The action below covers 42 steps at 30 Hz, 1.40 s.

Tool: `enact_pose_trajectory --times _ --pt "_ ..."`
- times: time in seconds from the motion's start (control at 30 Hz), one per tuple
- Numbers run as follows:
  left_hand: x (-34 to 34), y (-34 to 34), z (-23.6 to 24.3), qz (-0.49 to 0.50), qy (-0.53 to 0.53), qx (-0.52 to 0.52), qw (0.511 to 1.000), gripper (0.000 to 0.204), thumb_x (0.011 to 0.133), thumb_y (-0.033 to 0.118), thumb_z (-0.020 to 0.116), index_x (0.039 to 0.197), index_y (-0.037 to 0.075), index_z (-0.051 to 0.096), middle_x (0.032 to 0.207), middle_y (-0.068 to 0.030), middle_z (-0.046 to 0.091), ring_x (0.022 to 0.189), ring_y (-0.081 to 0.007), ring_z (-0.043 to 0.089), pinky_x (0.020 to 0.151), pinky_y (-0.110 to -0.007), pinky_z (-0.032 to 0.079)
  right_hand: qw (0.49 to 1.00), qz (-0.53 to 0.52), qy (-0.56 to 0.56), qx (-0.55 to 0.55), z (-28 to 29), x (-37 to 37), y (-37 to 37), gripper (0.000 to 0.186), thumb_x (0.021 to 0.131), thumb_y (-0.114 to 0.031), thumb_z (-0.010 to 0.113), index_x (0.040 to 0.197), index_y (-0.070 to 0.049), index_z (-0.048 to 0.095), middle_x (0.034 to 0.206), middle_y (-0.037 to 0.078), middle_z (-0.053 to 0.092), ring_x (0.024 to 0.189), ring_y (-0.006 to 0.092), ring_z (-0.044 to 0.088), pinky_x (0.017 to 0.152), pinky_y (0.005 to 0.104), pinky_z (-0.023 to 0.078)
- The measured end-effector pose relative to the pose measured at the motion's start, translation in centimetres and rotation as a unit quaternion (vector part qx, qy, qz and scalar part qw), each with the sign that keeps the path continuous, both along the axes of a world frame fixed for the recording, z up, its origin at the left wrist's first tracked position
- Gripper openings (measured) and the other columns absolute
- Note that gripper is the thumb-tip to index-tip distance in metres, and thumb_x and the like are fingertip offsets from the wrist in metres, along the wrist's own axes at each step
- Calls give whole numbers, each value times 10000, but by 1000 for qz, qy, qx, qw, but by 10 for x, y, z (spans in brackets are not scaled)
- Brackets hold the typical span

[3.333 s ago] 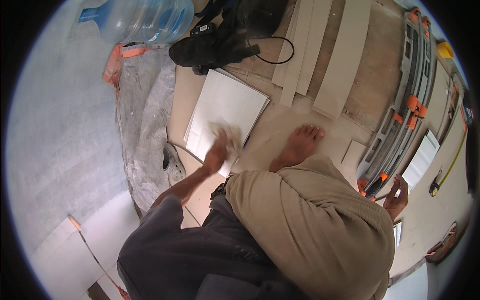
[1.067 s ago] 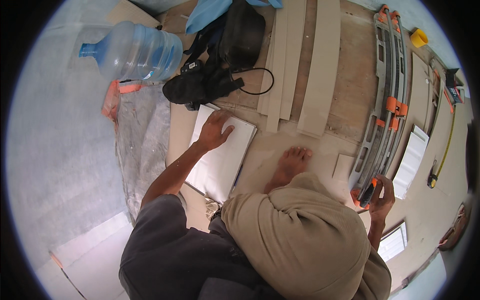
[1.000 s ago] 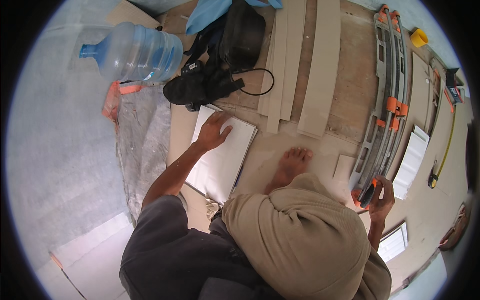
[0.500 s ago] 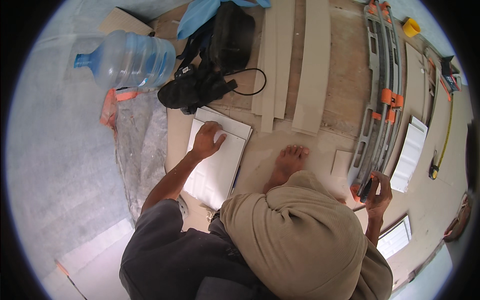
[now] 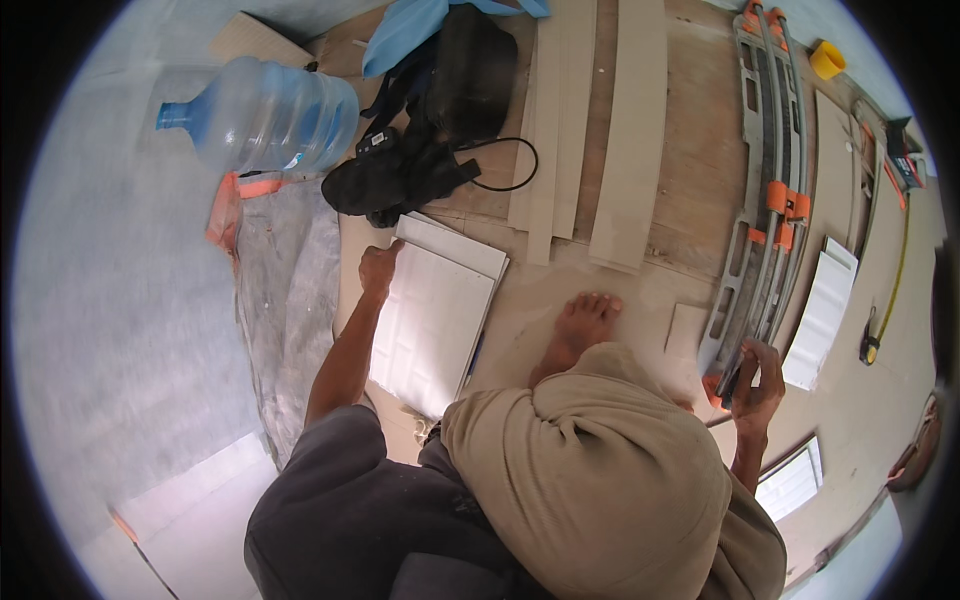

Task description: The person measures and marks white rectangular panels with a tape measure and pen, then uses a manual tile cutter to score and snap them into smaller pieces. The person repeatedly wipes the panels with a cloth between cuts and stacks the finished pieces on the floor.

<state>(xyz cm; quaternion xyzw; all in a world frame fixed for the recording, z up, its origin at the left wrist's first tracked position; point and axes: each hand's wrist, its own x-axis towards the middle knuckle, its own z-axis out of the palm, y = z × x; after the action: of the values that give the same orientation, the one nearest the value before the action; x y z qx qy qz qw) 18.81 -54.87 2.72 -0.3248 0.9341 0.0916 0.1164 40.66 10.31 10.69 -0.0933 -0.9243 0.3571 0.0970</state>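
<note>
A white rectangular tile [image 5: 432, 322] lies on the floor in front of my bent knee. My left hand [image 5: 378, 268] rests closed at the tile's far left corner, touching its edge; whether it holds a rag there I cannot tell. My right hand [image 5: 752, 376] is out to the right, closed around the orange-and-black handle end of a long grey tile cutter [image 5: 762, 190]. My bare foot [image 5: 582, 322] stands just right of the tile.
A large blue water bottle [image 5: 262, 120] lies at the far left. A black bag [image 5: 440, 120] with a cable sits beyond the tile. Long beige tile strips [image 5: 630, 130] lie on the boards. More white tiles [image 5: 822, 310] and a yellow cup [image 5: 826, 60] are at right.
My left hand has slid from the tile's near end up to its far left corner. My right hand has stayed at the cutter's handle.
</note>
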Motion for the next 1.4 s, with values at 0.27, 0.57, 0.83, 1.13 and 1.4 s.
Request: enact_pose_trajectory --times 0.27,0.57,0.83,1.13,1.4 --pt "13 -61 -13 -35 66 194 978 641 907 546 737 824 -88 695 751 -164 673 738 -253 602 732 -427 490 999 -44 -19 -26 12 5 -1 113 1010 -8 588 1068 -14 685 959 141 703 888 275 699 817 358 554" --pt "31 -79 44 -57 135 313 938 372 1044 330 574 828 38 652 813 25 585 748 -97 487 694 -311 427 998 -29 10 -60 19 -17 -7 120 985 8 593 1060 -22 682 949 149 692 838 307 687 765 368 548" --pt "-25 -88 172 -213 304 184 910 399 1107 311 471 969 -15 656 907 -23 599 846 -133 505 765 -330 428 996 -41 29 -71 22 -23 -9 133 961 -7 635 1065 -50 705 945 143 718 833 330 717 746 394 574" --pt "-138 58 416 -209 396 327 832 535 1087 439 529 1283 -46 641 1248 -118 657 1152 -202 589 1057 -348 431 962 -77 -38 -259 45 -53 -28 187 1005 -125 632 1148 -33 710 1008 115 753 952 206 726 876 346 559" --pt "-228 165 387 -125 494 545 665 631 1067 436 578 1463 -45 481 1469 -130 537 1325 -249 516 1137 -389 401 899 -103 -99 -414 27 -61 -51 277 1016 -238 625 1193 -31 677 1063 90 751 955 168 706 889 325 537"
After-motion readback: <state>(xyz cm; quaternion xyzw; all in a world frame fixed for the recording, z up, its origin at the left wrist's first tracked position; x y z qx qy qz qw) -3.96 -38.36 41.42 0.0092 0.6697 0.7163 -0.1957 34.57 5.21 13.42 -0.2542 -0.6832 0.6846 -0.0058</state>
